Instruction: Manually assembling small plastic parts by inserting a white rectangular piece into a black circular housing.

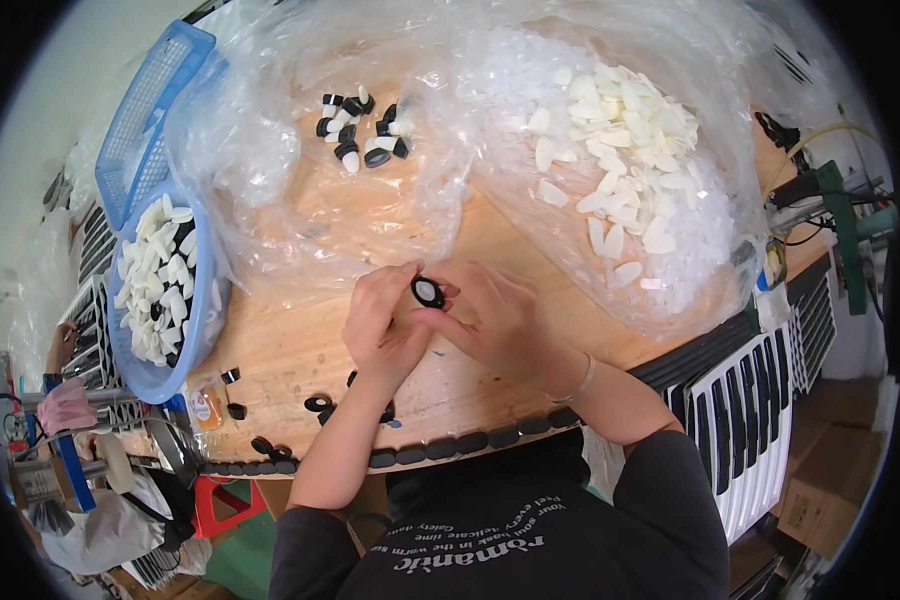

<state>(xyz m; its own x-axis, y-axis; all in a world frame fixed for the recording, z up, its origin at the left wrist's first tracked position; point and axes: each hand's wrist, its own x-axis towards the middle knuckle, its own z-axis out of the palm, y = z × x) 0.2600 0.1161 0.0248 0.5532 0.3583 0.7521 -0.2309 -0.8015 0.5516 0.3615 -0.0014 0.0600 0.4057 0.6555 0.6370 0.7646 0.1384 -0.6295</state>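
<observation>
My left hand (382,322) and my right hand (495,318) meet over the middle of the wooden table (290,345). Between the fingertips of both sits a small oval piece (428,292), white with a black rim. Several loose black rings (319,404) lie on the wood just below my left wrist. A row of black oval parts (450,447) lines the table's near edge.
A clear plastic bag (620,140) on the right holds a heap of white oval pieces. Another bag further back holds several black-and-white pieces (358,130). A blue basket (160,300) of white pieces stands at the left. Black-and-white slatted racks (750,390) sit at the right.
</observation>
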